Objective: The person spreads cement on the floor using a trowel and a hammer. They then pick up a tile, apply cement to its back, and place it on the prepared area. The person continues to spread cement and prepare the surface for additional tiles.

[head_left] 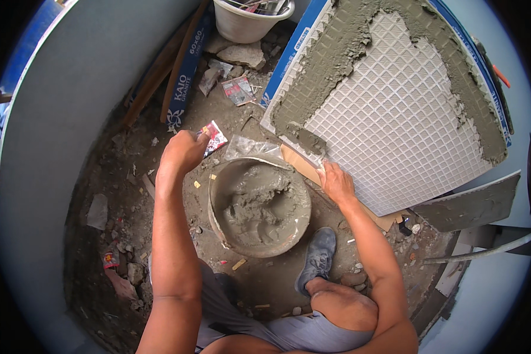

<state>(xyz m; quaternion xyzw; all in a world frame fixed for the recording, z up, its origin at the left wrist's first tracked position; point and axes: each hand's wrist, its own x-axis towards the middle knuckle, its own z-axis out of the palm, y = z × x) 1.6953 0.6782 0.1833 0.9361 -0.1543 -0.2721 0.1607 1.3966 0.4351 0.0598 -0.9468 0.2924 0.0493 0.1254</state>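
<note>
My left hand (186, 148) is closed, with its fingertips on a small red-and-white packet (214, 139) above the dirt floor. My right hand (337, 183) is wrapped round a trowel, its handle mostly hidden by the fingers. Grey mortar coats the trowel's blade (305, 139), which lies over the lower left edge of a large tile (389, 88). The tile leans back with its gridded underside facing me. Thick mortar bands run along its left, top and right edges, while the middle is bare. Between my forearms stands a round bucket (306, 221) holding wet mortar.
A white bucket (242, 23) of tools stands at the back, near broken stones (242, 56). Blue cardboard (189, 68) and wooden boards lean on the left wall. A grey slab (472, 205) and a hose (484, 255) are at right. My shoe (317, 256) is beside the mortar bucket.
</note>
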